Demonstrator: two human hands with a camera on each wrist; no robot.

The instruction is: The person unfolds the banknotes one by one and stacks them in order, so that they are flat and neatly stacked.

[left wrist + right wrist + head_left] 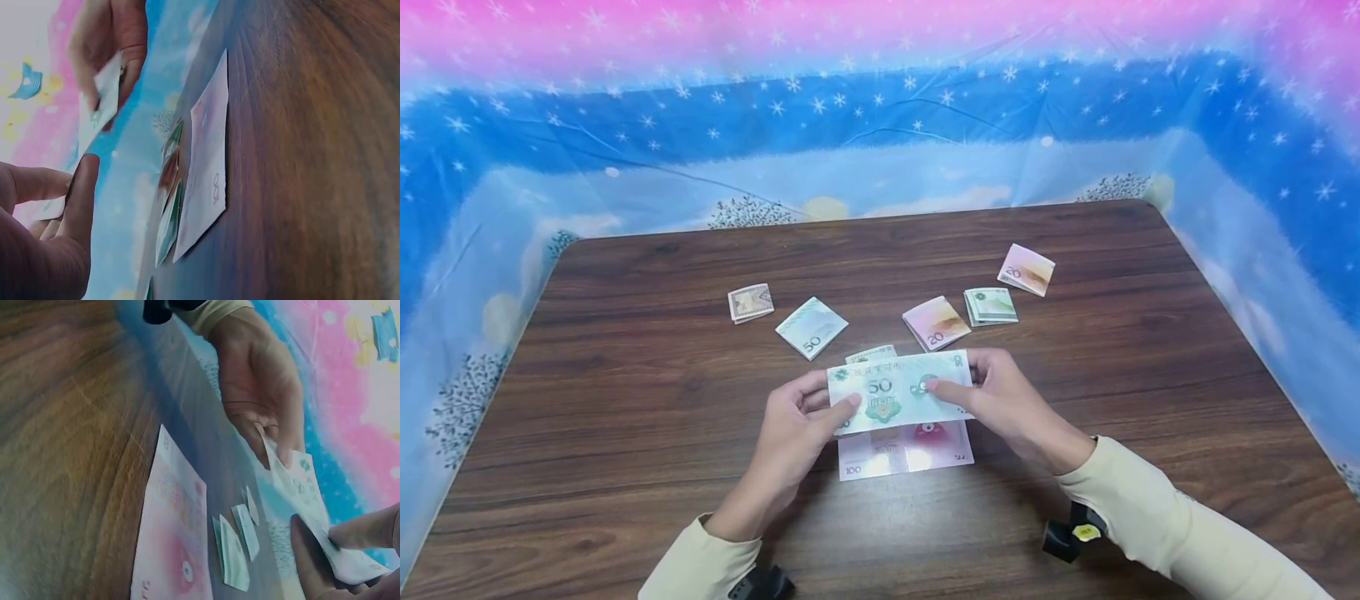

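Observation:
Both hands hold an unfolded green 50 banknote (pixel 880 396) above the table. Its left end is pinched by my left hand (pixel 797 421), thumb on the face and fingers behind. My right hand (pixel 1007 400) grips the other end the same way, thumb over the printed face. In the right wrist view the banknote (pixel 300 481) bends slightly between the two hands. Below it, a flat pink 100 banknote (pixel 865 467) lies on the wood, its upper part hidden in the head view. A folded green note (pixel 871 354) peeks out behind the held one.
On the brown table (pixel 625 400), farther back, lie several folded notes: a brownish one (pixel 750 302), a green 50 (pixel 812 327), a pink 20 (pixel 936 322), a green one (pixel 992 306) and another 20 (pixel 1027 269). A snowflake-patterned cloth (pixel 850 108) surrounds the table's back and sides.

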